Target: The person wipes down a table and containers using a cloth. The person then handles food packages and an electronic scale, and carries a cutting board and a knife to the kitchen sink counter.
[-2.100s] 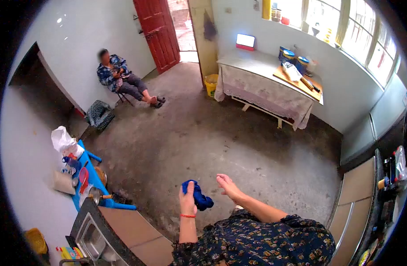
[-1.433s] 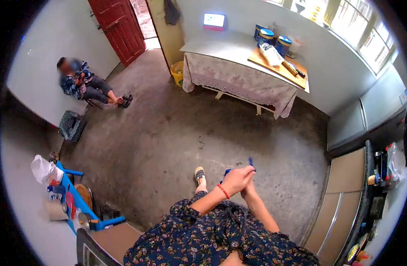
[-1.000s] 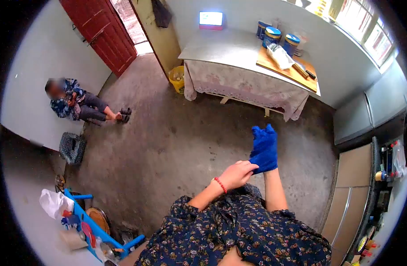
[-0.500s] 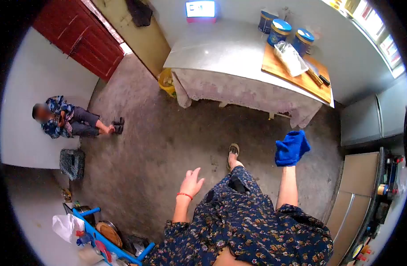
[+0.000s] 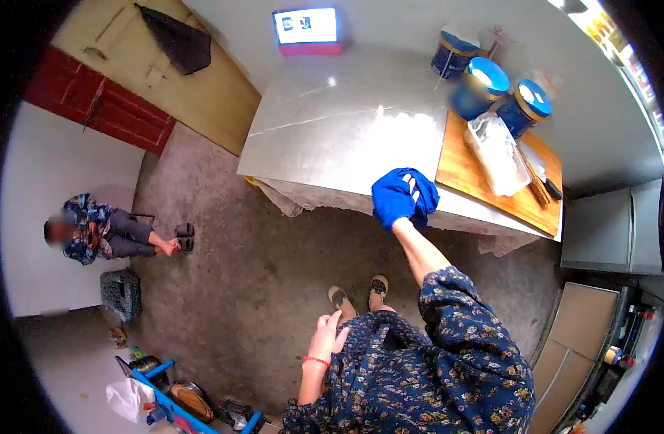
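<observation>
Blue cloth, earlier above floor, now at the table edge, right fingers clamped on it, left fingers apart.

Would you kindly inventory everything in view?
Rectangular table: one, grey, ahead
Crumpled cloth: one, blue, table's front edge
Wooden board: one, brown, table's right
Plastic box: one, whitish, board
Straight handles: two, brown and black, board
Cylindrical tubs: three, blue, behind board
Lit screen: one, white, table
Panelled door: one, red, left
Seated person: one, blue top, left
Low stand: one, blue, lower left
Tiled cabinet: one, tan, lower right
Other items: several, mixed, around room
Left hand: one, red bracelet, lower centre
Right hand: one, partly under cloth
</observation>
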The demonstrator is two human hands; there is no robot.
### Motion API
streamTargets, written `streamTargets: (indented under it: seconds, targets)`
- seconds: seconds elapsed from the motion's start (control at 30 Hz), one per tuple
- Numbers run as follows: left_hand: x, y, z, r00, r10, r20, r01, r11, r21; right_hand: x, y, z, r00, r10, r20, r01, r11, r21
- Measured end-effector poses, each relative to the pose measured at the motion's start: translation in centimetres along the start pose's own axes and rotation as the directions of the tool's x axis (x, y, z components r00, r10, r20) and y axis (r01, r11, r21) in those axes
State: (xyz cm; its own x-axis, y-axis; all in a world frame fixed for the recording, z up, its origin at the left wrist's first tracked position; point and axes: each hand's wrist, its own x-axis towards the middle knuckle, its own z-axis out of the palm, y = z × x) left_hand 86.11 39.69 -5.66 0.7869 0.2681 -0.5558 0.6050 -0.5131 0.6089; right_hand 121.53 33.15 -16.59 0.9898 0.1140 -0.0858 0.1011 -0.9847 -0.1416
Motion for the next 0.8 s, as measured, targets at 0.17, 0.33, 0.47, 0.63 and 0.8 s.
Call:
streamTargets:
  seconds: [0.17, 0.33, 0.47, 0.63, 0.8]
  targets:
    - [4.8, -1.1, -3.3, 0.988, -0.151, 0.041, 0.148, 0.987, 0.065, 3.5, -1.2, 2.3, 0.988, -0.144, -0.06, 0.138, 0.986, -0.096]
    - [11.6, -0.6, -7.3, 0.991, -0.132, 0.007, 0.132, 0.989, 0.061, 7.9, -1.1, 0.5, 0.952, -0.306, -0.017, 0.301, 0.945, -0.126]
    - [17.7, 0.4, -9.8, 0.997, -0.075, 0.031, 0.074, 0.997, 0.038, 12.1, -2.1, 2.0, 0.972, -0.235, -0.016, 0.232, 0.967, -0.11]
    - [23.8, 3.7, -13.8, 0.993, -0.042, 0.108, 0.041, 0.999, 0.006, 20.4, -3.4, 1.5, 0.97, -0.223, -0.101, 0.208, 0.968, -0.14]
    - [27.8, 4.3, -15.3, 0.985, -0.102, 0.142, 0.097, 0.994, 0.043, 29.7, -4.3, 0.5, 0.97, -0.219, -0.104, 0.202, 0.967, -0.153]
